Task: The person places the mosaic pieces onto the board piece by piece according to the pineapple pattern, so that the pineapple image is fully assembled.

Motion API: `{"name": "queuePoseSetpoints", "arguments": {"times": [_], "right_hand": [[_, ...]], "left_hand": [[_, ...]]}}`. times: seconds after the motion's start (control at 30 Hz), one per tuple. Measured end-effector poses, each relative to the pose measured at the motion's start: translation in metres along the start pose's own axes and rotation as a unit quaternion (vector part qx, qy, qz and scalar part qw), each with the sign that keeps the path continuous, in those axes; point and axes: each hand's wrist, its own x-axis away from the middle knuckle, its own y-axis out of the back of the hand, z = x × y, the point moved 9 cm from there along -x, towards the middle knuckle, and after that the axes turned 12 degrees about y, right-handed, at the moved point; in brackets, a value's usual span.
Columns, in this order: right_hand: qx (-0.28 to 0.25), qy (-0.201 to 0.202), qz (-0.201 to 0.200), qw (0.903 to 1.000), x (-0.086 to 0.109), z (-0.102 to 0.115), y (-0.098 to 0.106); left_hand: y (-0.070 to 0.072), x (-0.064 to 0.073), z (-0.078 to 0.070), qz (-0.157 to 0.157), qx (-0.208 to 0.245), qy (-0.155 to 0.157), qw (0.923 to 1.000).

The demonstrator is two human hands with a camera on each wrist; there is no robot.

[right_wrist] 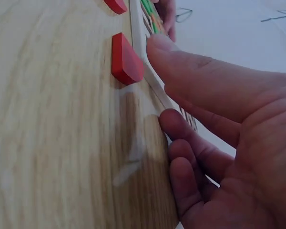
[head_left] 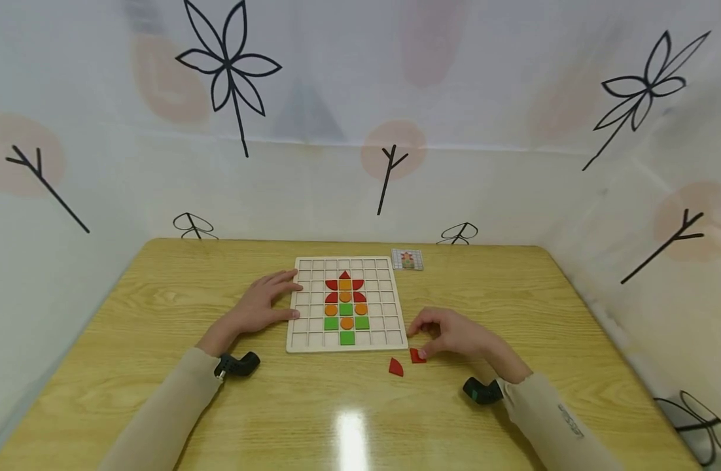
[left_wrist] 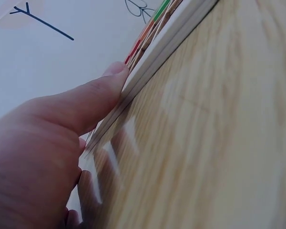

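Observation:
My left hand (head_left: 256, 306) lies at the left side of a pale wooden grid board (head_left: 384, 333), fingers extended and fingertips on its edge. In the left wrist view the thumb (left_wrist: 93, 98) presses against the board's side. Red, orange and green flat pieces form a figure in the grid. My right hand (head_left: 455, 335) is low beside the board's near right corner, its fingers loosely bent. Its thumb (right_wrist: 195, 71) is just over a red piece (right_wrist: 126, 62) with a curved side. Closer to me lies a red quarter-circle piece (head_left: 396, 367).
A small card (head_left: 407, 260) printed with a similar coloured figure lies at the board's far right corner. The wooden table (head_left: 219, 412) ends at a white patterned cloth (head_left: 313, 196) behind and at the sides.

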Motion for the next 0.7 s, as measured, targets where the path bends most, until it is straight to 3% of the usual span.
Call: {"name": "queuePoseSetpoints", "arguments": {"times": [0.23, 0.7], "right_hand": [[0.032, 0.017, 0.031, 0.9989, -0.0014, 0.0029, -0.0062], [-0.023, 0.003, 0.01, 0.9997, 0.0024, -0.001, -0.0039]], "left_hand": [[-0.0005, -0.0013, 0.0, 0.001, -0.006, -0.004, 1.0], [-0.0007, -0.0008, 0.0015, 0.002, 0.001, -0.002, 1.0]]}}
